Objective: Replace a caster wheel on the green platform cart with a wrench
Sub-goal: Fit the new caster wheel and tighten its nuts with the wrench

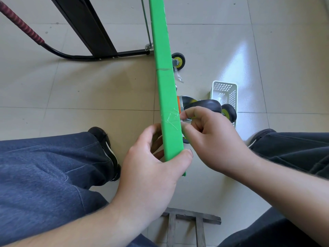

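The flat green platform cart (166, 97) stood on edge, its underside turned rightward, the left hand (151, 161) clamped round its near corner to steady it while the right hand (204, 132) pinched something small, perhaps a fastener, at the black-tyred caster wheel (207, 105).

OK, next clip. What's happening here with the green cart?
A seated person has the green platform cart tipped up on its edge. The left hand grips the deck's near end to steady it. The right hand has its fingers curled in at the near caster wheel, pinching something small I can't make out. A white basket sits behind. No wrench shows.
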